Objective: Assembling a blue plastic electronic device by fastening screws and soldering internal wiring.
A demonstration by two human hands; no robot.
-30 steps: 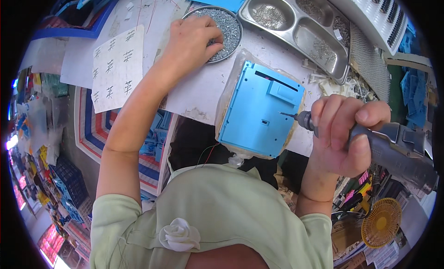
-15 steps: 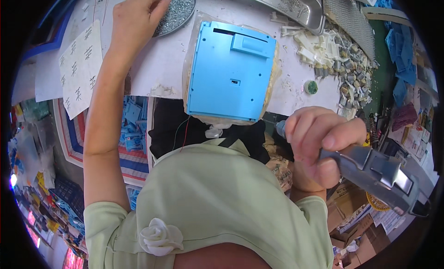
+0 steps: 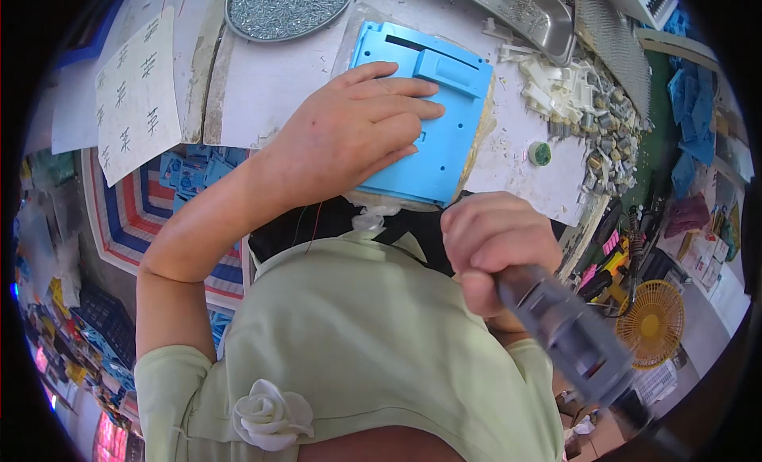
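A light blue plastic panel lies on a pad wrapped in clear film at the table's near edge. My left hand rests on it with fingers stretched out, covering its left and middle part. Whether a screw sits under those fingers is hidden. In my right hand is a grey electric screwdriver, its body slanting down to the right. The hand is beside the panel's near right corner; the driver's tip is hard to make out there. A round metal tray of small screws stands beyond my left hand.
White plastic pieces and small metal cylinders are heaped on the right. Behind them stands a steel tray. A small green round item lies nearer. At left are a handwritten sheet and a striped bin of blue parts.
My left hand has come from the screw tray down onto the blue panel. My right hand and the screwdriver have shifted left and a little nearer to me.
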